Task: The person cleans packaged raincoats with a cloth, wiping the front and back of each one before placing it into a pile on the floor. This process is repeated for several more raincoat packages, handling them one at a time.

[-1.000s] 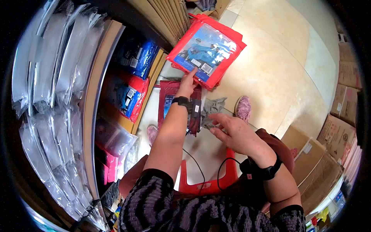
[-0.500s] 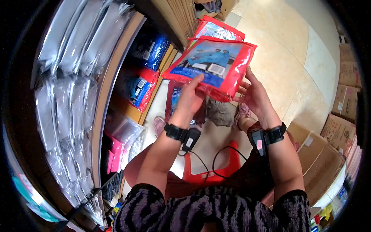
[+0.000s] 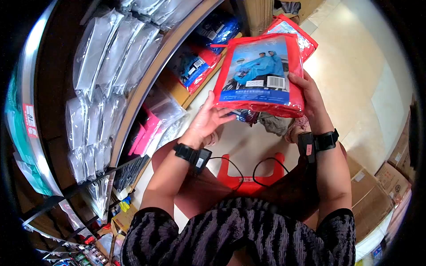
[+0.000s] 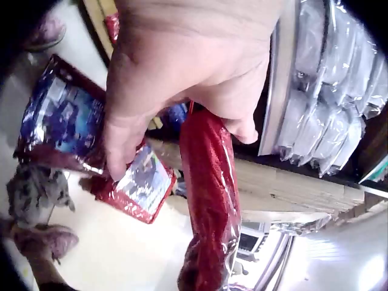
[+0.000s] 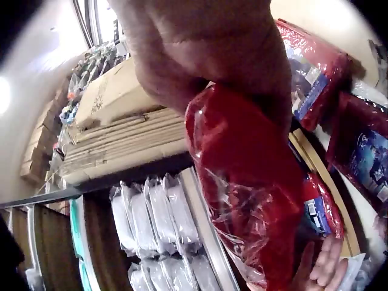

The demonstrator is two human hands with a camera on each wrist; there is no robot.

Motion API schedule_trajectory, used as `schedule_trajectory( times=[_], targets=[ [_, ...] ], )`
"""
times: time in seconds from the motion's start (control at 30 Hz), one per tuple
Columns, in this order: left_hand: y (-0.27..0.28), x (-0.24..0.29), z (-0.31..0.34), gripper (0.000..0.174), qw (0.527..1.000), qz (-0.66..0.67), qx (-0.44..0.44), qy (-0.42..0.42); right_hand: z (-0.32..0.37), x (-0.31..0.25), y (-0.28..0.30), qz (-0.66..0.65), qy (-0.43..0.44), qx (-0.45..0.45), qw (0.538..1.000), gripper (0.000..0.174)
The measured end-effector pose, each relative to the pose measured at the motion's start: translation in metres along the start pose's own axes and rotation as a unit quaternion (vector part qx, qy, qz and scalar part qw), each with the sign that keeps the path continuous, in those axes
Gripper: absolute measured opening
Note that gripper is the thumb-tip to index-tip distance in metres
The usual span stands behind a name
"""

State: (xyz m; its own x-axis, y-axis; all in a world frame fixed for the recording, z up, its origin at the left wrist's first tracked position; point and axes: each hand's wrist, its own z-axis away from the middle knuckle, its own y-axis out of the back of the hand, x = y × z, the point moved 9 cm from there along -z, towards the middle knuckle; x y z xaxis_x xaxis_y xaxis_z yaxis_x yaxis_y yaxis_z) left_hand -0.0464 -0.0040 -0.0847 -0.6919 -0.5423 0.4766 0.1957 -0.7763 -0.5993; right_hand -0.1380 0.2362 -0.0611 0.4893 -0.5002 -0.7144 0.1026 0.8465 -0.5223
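Observation:
A red packet point(image 3: 257, 71) with a clear window, showing two people in blue rainwear, is held up in front of the body. The right hand point(image 3: 312, 97) grips its right edge, thumb on the front. At its lower left corner is the left hand point(image 3: 206, 122), palm up with fingers spread. In the left wrist view the left hand point(image 4: 188, 66) spans the end of the packet point(image 4: 209, 194), fingers apart. The right wrist view shows the right hand point(image 5: 212, 54) around the packet's end point(image 5: 242, 176).
Another red packet point(image 3: 306, 42) lies on the floor beyond. Shelves at left hold grey plastic-wrapped packs point(image 3: 100, 53) and blue and red packets point(image 3: 191, 66). A red stool point(image 3: 248, 186) stands between the legs, with cables over it. Cardboard boxes point(image 3: 370, 199) are at right.
The packet has come off the pile, moved nearer the body and turned its front upright to view. The left hand has loosened from its lower edge; the right hand has taken hold of its right side.

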Motion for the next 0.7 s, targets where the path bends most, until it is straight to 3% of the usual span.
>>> schedule_trajectory(
  times=[0.03,0.1,0.2,0.3,0.43,0.47,0.6,0.7],
  targets=[
    [0.006,0.007,0.006,0.074,0.999,-0.03,0.011,-0.023,0.001,0.0,-0.007,0.003,-0.001,-0.017,1.0,0.04],
    [0.002,0.011,0.013,0.081,0.998,0.03,-0.054,-0.024,0.005,0.005,-0.022,0.007,-0.019,-0.033,0.999,0.04],
    [-0.003,0.027,0.037,0.088,0.969,0.108,-0.222,-0.013,-0.006,0.014,-0.037,0.013,-0.039,-0.069,0.997,0.04],
    [0.033,0.037,0.029,0.094,0.984,0.131,-0.117,-0.035,-0.005,0.016,-0.058,0.012,-0.055,-0.101,0.993,0.044],
    [0.068,0.022,0.023,0.061,0.995,0.076,0.04,-0.057,-0.006,0.023,-0.091,0.088,-0.055,-0.136,0.985,0.052],
    [0.074,0.021,0.025,0.042,0.99,0.108,0.059,-0.067,-0.005,0.021,-0.096,0.121,-0.05,-0.146,0.981,0.054],
    [0.102,0.034,0.033,0.031,0.981,0.072,0.126,-0.128,-0.025,0.049,-0.097,0.249,-0.029,-0.128,0.96,0.057],
    [0.121,0.032,0.031,0.027,0.977,0.139,0.111,-0.115,-0.051,0.089,-0.081,0.302,-0.019,-0.144,0.942,0.055]
  ],
)
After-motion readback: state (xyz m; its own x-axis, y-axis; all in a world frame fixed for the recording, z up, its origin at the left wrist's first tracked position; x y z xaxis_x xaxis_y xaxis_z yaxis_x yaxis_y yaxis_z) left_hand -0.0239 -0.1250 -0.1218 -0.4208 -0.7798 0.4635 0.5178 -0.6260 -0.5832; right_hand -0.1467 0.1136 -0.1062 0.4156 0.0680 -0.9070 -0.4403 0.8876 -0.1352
